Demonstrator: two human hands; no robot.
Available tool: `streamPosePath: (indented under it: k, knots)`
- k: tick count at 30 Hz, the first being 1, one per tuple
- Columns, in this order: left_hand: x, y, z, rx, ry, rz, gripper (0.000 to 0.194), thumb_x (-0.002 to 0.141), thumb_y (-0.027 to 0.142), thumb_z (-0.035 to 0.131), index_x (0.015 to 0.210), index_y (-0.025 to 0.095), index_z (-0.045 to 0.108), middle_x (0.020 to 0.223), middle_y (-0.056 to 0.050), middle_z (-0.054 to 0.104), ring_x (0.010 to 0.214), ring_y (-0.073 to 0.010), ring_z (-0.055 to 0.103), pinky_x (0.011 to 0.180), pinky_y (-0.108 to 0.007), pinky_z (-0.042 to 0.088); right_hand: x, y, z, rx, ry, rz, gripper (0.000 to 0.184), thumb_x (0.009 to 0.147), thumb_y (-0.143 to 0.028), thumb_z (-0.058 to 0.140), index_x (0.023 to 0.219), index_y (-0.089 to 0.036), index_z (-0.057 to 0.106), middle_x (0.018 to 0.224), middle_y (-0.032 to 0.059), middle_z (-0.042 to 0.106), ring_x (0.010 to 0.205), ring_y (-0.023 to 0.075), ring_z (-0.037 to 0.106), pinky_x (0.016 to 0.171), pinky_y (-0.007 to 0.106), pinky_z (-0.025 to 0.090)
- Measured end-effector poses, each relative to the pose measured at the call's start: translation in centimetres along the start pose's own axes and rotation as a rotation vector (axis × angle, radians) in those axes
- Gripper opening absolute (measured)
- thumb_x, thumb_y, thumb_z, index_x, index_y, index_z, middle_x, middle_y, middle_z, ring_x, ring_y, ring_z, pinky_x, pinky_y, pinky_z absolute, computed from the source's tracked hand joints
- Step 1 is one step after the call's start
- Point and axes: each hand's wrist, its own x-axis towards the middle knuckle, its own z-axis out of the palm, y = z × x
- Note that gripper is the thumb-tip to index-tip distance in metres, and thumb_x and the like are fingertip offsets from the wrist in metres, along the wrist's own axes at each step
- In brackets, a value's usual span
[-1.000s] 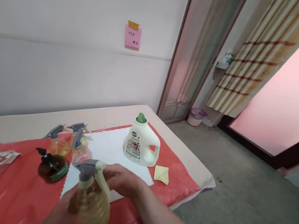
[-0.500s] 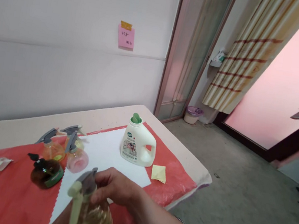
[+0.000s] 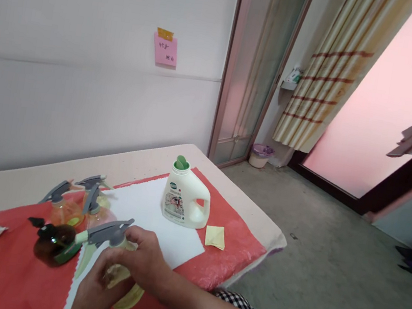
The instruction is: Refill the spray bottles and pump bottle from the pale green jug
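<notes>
A clear yellowish spray bottle (image 3: 128,299) with a grey trigger head (image 3: 107,232) is at the lower middle, its pale nozzle pointing left. My left hand (image 3: 100,280) is closed around the bottle's side, under the head. From the right, my right hand (image 3: 149,259) grips the neck just below the head, fingers curled round it. Beyond the hands, a white detergent jug (image 3: 193,214) with a green spout (image 3: 181,162) stands upright on a white sheet (image 3: 138,193). A dark brown pump bottle (image 3: 48,249) is left of the trigger head.
Several spray bottles, among them an orange one (image 3: 65,213) and a pink one (image 3: 98,216), stand at the left on red plastic (image 3: 22,282). A yellow paper square (image 3: 215,237) is right of the jug. The table (image 3: 258,219) ends at the right, with concrete floor (image 3: 312,273) beyond.
The spray bottle has turned so its nozzle points left instead of towards me. My left hand has come into clear view around it. The whole view has shifted slightly right.
</notes>
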Motion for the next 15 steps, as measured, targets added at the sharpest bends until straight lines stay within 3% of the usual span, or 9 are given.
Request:
streamPosePath:
  k: [4, 6, 10, 12, 15]
  knots:
    - [0.1, -0.1, -0.1, -0.14, -0.035, 0.003, 0.078, 0.046, 0.041, 0.088, 0.117, 0.027, 0.057, 0.108, -0.004, 0.074, 0.106, -0.0347, 0.07, 0.088, -0.043, 0.059, 0.2, -1.8, -2.2, -0.023, -0.357, -0.007, 0.034, 0.068, -0.046, 0.084, 0.09, -0.022, 0.075, 0.09, -0.0019, 0.068, 0.087, 0.018, 0.06, 0.088, 0.031, 0.047]
    - [-0.2, -0.2, -0.2, -0.219, -0.077, -0.07, 0.093, 0.043, 0.041, 0.092, 0.126, 0.028, 0.053, 0.109, -0.006, 0.073, 0.107, -0.036, 0.07, 0.087, -0.044, 0.059, 0.3, -2.2, -2.9, -0.027, -0.432, -0.008, 0.039, 0.066, -0.052, 0.086, 0.09, -0.022, 0.076, 0.09, -0.0009, 0.068, 0.091, 0.0195, 0.062, 0.09, 0.033, 0.047]
    - [-0.4, 0.0, -0.4, -0.529, -0.177, -0.118, 0.119, 0.029, 0.06, 0.097, 0.135, 0.033, 0.05, 0.129, -0.01, 0.069, 0.131, -0.0412, 0.058, 0.097, -0.045, 0.055, 0.7, -3.7, -4.4, 0.104, -0.415, 0.04, 0.046, 0.057, -0.052, 0.091, 0.087, -0.02, 0.077, 0.083, -0.0004, 0.069, 0.082, 0.018, 0.062, 0.085, 0.033, 0.049]
    - [0.0, 0.3, -0.8, -0.58, -0.185, -0.132, 0.113, 0.034, 0.068, 0.094, 0.133, 0.032, 0.054, 0.135, -0.012, 0.068, 0.136, -0.0426, 0.053, 0.102, -0.047, 0.052, 0.6, -5.6, -6.2, 0.131, -0.383, 0.039, 0.046, 0.055, -0.053, 0.092, 0.08, -0.018, 0.076, 0.075, -0.0004, 0.068, 0.074, 0.0169, 0.061, 0.079, 0.033, 0.05]
    - [0.7, 0.7, -1.7, -0.524, -0.171, -0.209, 0.089, 0.054, 0.066, 0.089, 0.127, 0.027, 0.059, 0.126, -0.015, 0.073, 0.126, -0.0412, 0.062, 0.099, -0.049, 0.053, -0.4, -9.2, -10.4, 0.079, -0.217, -0.084, 0.042, 0.055, -0.048, 0.094, 0.077, -0.019, 0.075, 0.073, 0.0005, 0.069, 0.072, 0.0178, 0.064, 0.075, 0.032, 0.05]
